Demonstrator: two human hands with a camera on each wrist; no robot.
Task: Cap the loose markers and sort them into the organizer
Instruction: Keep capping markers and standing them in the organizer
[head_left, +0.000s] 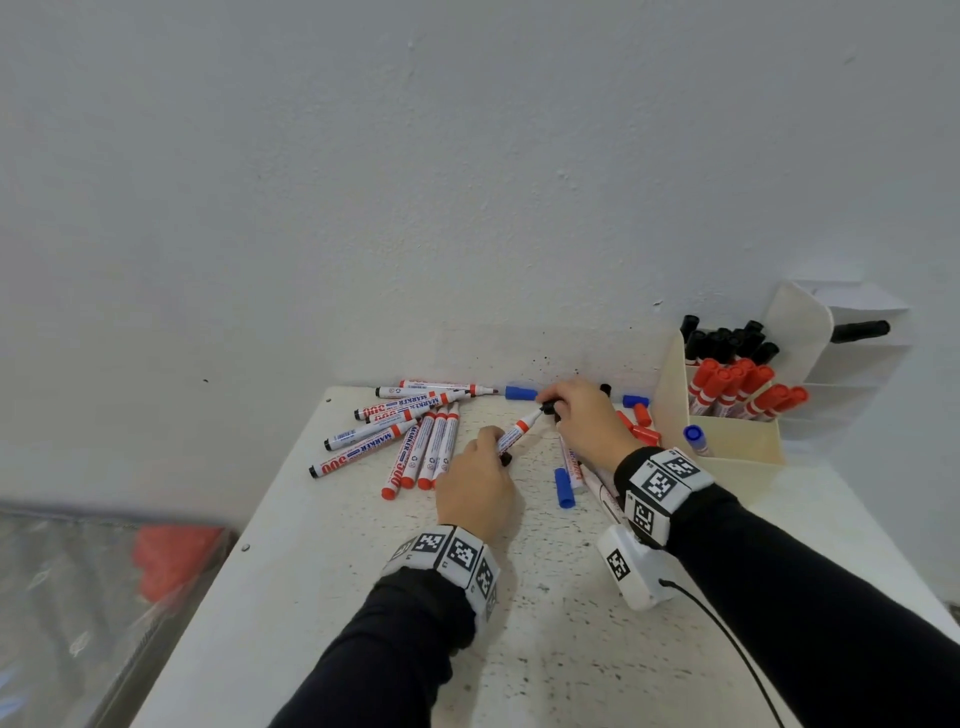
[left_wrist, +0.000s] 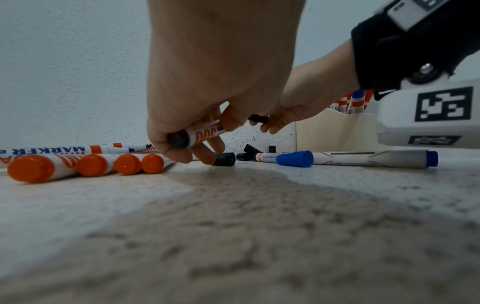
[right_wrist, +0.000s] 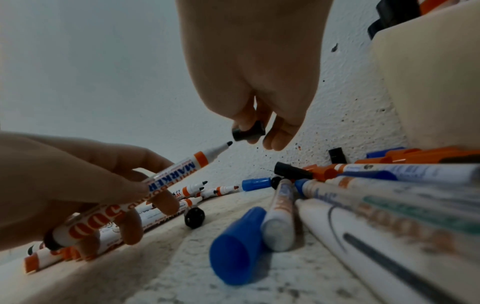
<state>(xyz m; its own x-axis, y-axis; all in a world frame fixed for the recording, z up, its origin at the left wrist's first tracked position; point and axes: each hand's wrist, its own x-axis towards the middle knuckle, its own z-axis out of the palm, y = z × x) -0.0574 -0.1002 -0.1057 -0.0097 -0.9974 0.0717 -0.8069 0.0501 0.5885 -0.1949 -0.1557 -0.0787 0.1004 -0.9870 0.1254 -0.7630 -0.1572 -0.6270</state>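
Note:
My left hand (head_left: 491, 444) grips an uncapped white marker (head_left: 517, 430) with an orange band, its black tip pointing up and to the right. In the right wrist view the marker (right_wrist: 182, 170) tip sits just short of a black cap (right_wrist: 248, 131), which my right hand (head_left: 558, 405) pinches between thumb and fingers. The cream organizer (head_left: 727, 444) stands at the right. It holds black-capped markers at the back, red-capped ones in the middle and one blue marker in front. Several uncapped markers (head_left: 395, 415) and red-capped markers (head_left: 428, 454) lie loose on the left.
Blue caps (head_left: 519, 393) and red caps (head_left: 643, 422) lie by the wall, which runs close behind. A loose black cap (right_wrist: 194, 217) lies under the held marker. More markers (head_left: 571, 467) lie beneath my right wrist. The white table's left edge (head_left: 249, 519) drops off.

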